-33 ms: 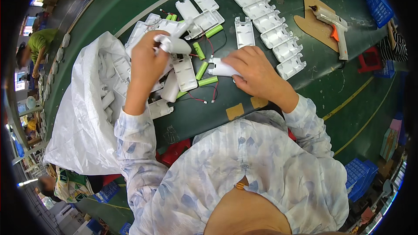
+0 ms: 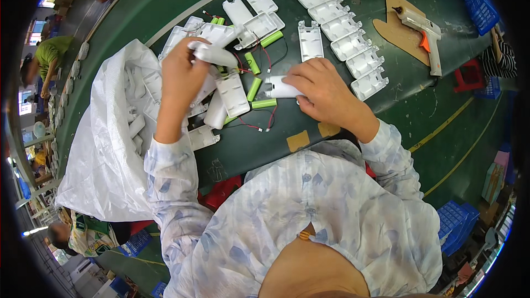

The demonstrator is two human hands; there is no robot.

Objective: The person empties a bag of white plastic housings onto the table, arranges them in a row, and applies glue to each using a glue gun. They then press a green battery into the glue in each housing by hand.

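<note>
Here, right of the sack (image 2: 102, 154), left fingers (image 2: 186, 44) clasp a shell (image 2: 215, 55); farther from it, right fingers (image 2: 303, 71) pinch a second shell (image 2: 281, 88); batteries (image 2: 254, 89) and loose shells (image 2: 232, 94) lie between.

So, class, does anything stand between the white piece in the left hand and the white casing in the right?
Yes: green cylinders lie on the table between the white piece in the left hand and the white casing in the right hand.

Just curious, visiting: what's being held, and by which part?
Left hand: a white plastic shell, by its left end; right hand: another white shell, by its right end.
</note>
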